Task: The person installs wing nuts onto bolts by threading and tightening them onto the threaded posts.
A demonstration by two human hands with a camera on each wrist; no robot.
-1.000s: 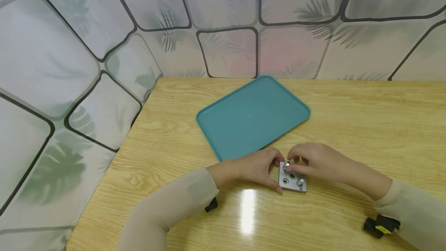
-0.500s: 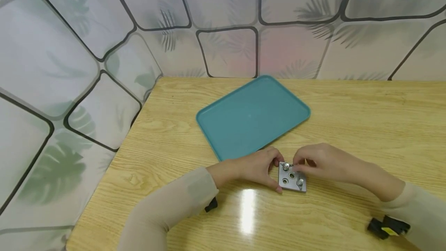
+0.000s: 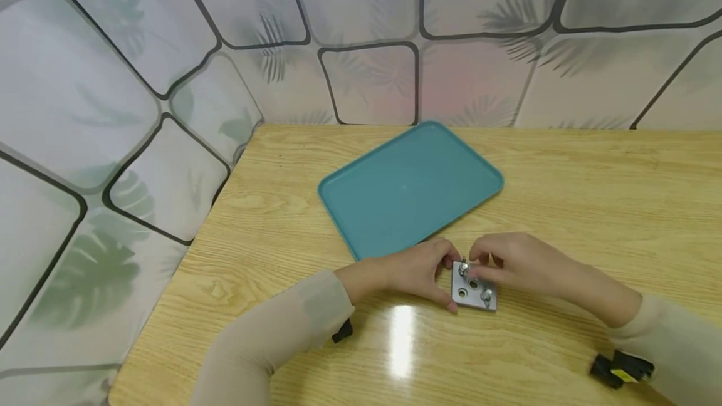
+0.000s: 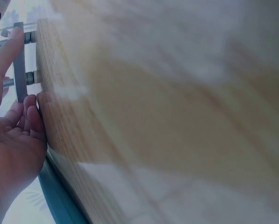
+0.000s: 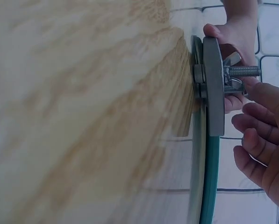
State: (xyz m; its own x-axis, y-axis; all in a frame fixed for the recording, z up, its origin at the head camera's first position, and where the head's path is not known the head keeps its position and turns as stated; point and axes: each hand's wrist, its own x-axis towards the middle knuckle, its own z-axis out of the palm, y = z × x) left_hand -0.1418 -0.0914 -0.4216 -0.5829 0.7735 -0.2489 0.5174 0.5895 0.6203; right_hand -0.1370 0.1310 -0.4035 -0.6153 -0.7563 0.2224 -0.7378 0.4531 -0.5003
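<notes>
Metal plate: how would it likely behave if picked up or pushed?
The metal plate should be stiff and feel heavy for its size, being apparently thick metal. It may rock if pushed at a corner, since bolt heads underneath seem to hold it off the table.

We see a yellow-brown, wood-grained rectangular table (image 3: 592,193) with a glossy top. On it we find a shallow teal rectangular tray (image 3: 408,190), rounded at the corners and set askew near the back edge, and a square grey metal plate (image 3: 473,298), raised on metal bolt heads (image 4: 36,77).
</notes>
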